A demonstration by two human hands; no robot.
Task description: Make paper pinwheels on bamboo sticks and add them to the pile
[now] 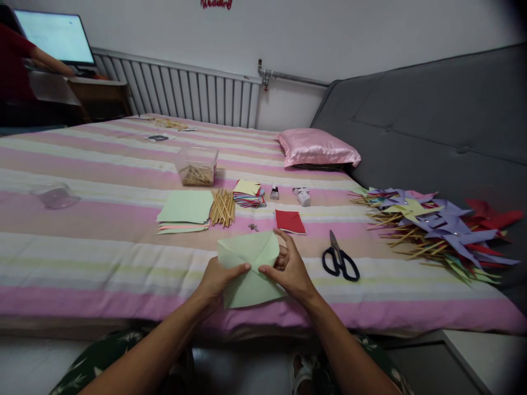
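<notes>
Between my two hands is a pale green paper sheet (251, 288), with creases or cuts running in from its corners. My left hand (219, 276) grips its left side, thumb pressed near the centre. On the right side, my right hand (290, 267) pinches it, thumb on top and fingers partly behind the paper. Just beyond lie a red paper square (290, 221) and a few small metal fasteners (252, 227). To the right rest black-handled scissors (339, 260), blades a little apart. A stack of green paper (185, 207) and a bundle of sticks (223, 208) are to the left.
Finished paper pinwheels (432, 222) are heaped at the right. Farther back stand a clear box of sticks (197, 167), a stack of small paper squares (248, 192) and a pink pillow (317, 147). A clear lid (56, 196) lies left. Another person's arm (51, 59) shows near a monitor.
</notes>
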